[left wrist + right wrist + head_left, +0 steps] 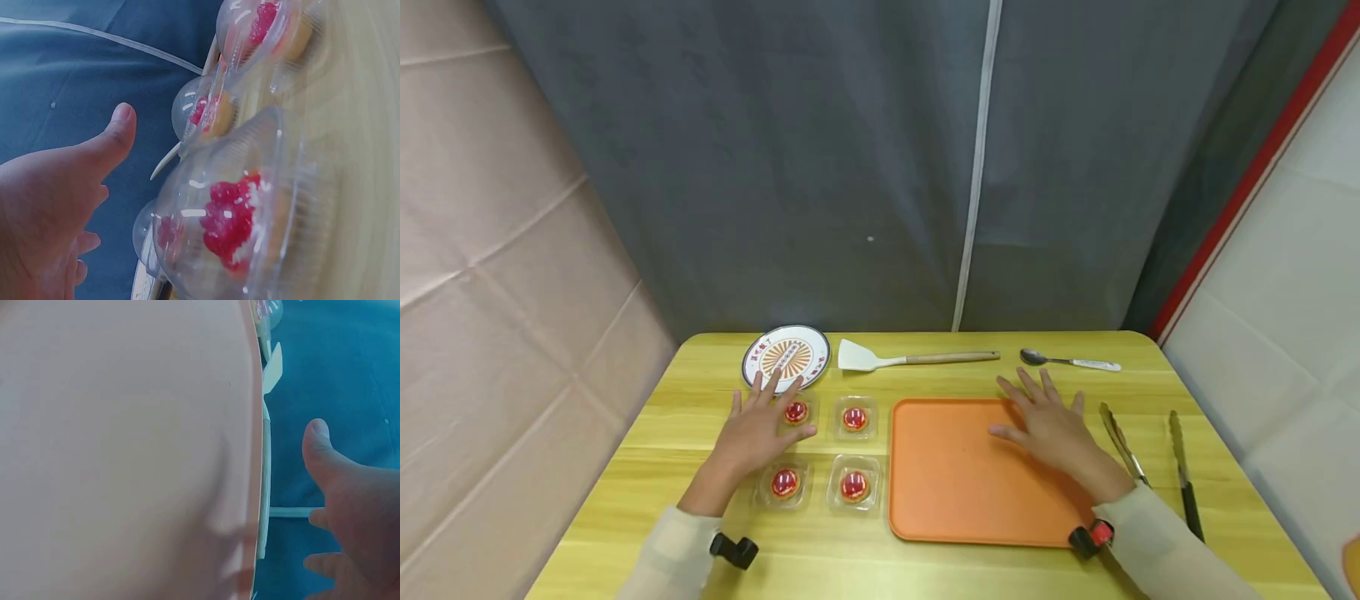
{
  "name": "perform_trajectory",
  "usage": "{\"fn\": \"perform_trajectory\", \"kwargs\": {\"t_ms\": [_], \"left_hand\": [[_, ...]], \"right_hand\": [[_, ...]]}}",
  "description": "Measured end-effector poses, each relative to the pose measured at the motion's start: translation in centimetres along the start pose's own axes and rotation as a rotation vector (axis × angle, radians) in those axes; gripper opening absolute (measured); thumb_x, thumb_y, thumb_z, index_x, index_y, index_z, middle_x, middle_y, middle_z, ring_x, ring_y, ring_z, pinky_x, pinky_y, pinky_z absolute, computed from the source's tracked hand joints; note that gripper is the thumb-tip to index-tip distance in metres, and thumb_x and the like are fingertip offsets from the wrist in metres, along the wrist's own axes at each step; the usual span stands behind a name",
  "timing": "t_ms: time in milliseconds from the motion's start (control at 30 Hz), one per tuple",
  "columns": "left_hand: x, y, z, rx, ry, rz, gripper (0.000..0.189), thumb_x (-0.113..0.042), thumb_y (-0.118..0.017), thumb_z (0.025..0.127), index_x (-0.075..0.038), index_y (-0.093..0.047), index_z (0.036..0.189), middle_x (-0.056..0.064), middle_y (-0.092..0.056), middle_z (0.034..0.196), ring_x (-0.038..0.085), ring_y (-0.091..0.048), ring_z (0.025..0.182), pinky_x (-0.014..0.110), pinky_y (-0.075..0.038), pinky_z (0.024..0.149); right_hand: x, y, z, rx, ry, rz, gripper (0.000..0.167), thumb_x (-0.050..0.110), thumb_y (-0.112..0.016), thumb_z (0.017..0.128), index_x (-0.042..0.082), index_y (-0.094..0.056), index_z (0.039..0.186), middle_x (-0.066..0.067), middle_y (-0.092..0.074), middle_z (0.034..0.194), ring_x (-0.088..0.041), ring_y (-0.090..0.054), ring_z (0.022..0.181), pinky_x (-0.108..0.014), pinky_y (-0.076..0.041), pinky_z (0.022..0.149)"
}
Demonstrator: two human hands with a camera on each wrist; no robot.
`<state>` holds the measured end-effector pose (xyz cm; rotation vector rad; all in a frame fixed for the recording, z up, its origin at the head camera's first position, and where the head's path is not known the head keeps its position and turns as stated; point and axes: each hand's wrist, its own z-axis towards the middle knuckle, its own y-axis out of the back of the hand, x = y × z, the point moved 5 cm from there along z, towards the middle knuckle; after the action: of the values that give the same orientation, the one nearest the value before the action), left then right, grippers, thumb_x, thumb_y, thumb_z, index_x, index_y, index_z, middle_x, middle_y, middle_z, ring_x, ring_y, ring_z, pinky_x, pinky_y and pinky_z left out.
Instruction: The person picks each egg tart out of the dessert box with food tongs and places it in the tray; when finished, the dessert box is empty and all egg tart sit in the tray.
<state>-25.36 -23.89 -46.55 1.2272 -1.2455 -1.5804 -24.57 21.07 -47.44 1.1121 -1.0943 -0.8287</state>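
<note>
My left hand (758, 435) is spread with straight fingers above the left side of the table, holding nothing. Beneath and beside it are several clear domed plastic boxes, each with a small red-berry tart; one tart (854, 418) and another tart (854, 486) lie right of the hand, and a nearer tart (231, 219) fills the left wrist view. Its fingertips overlap the round plate (805, 358) in the head view. Over the right part of the orange tray (955, 475) hovers my right hand (1051, 425), fingers fanned out and nothing held. Its shadow falls on the tray in the right wrist view.
A white spatula (859, 357) with a wooden handle lies along the back, with a spoon (1075, 363) to its right. Tongs (1123, 442) and a dark-handled long utensil (1183, 475) lie right of the tray. A grey curtain (850, 167) hangs behind the wooden table (820, 562).
</note>
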Motion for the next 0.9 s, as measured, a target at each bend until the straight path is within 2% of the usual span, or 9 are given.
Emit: {"fn": "perform_trajectory", "kwargs": {"t_ms": [267, 400, 600, 700, 767, 900], "left_hand": [[1.0, -0.4, -0.5, 0.027, 0.001, -0.06, 0.089, -0.063, -0.06, 0.097, -0.017, -0.027, 0.165, 0.021, -0.009, 0.171, 0.051, -0.003, 0.155, 0.072, -0.001, 0.122], [1.4, -0.6, -0.8, 0.049, -0.003, -0.112, 0.09, -0.062, -0.06, 0.097, -0.014, -0.025, 0.165, 0.019, -0.007, 0.172, 0.051, -0.005, 0.155, 0.071, -0.01, 0.122], [2.0, -1.0, -0.9, 0.08, -0.007, -0.229, 0.091, -0.056, -0.062, 0.098, -0.011, -0.021, 0.165, 0.019, -0.008, 0.172, 0.05, -0.006, 0.155, 0.075, -0.024, 0.116], [2.5, -1.3, -0.8, 0.094, -0.02, -0.313, 0.09, -0.049, -0.065, 0.1, -0.008, -0.019, 0.165, 0.021, -0.009, 0.171, 0.05, -0.008, 0.155, 0.073, -0.024, 0.117], [2.8, -1.5, -0.7, 0.098, -0.027, -0.37, 0.09, -0.043, -0.066, 0.1, -0.005, -0.017, 0.165, 0.022, -0.011, 0.171, 0.049, -0.011, 0.155, 0.07, -0.02, 0.12], [3.4, -1.8, -0.6, 0.085, -0.025, -0.44, 0.089, -0.032, -0.069, 0.099, 0.001, -0.017, 0.163, 0.026, -0.016, 0.168, 0.05, -0.017, 0.153, 0.065, -0.017, 0.123]], "right_hand": [[1.3, -0.5, 0.8, 0.011, 0.028, -0.013, 0.087, 0.064, -0.065, 0.092, 0.023, -0.036, 0.162, -0.016, -0.019, 0.171, -0.051, -0.014, 0.154, -0.091, -0.008, 0.104], [2.1, -0.9, 1.3, 0.017, 0.044, -0.006, 0.087, 0.065, -0.066, 0.091, 0.022, -0.037, 0.162, -0.015, -0.019, 0.171, -0.049, -0.012, 0.155, -0.091, -0.008, 0.105], [3.6, -1.4, 2.3, 0.028, 0.074, 0.008, 0.09, 0.067, -0.066, 0.089, 0.024, -0.035, 0.162, -0.013, -0.02, 0.171, -0.045, -0.008, 0.157, -0.09, -0.007, 0.107], [4.5, -1.6, 2.8, 0.045, 0.087, 0.02, 0.091, 0.067, -0.067, 0.088, 0.025, -0.034, 0.163, -0.011, -0.02, 0.171, -0.042, -0.007, 0.158, -0.088, -0.006, 0.109], [5.3, -1.6, 3.2, 0.054, 0.101, 0.029, 0.091, 0.065, -0.068, 0.089, 0.024, -0.035, 0.162, -0.011, -0.02, 0.171, -0.042, -0.008, 0.157, -0.087, -0.006, 0.11], [7.1, -1.6, 4.0, 0.075, 0.133, 0.034, 0.09, 0.062, -0.069, 0.09, 0.022, -0.035, 0.162, -0.011, -0.02, 0.171, -0.04, -0.01, 0.158, -0.084, -0.009, 0.113]]}}
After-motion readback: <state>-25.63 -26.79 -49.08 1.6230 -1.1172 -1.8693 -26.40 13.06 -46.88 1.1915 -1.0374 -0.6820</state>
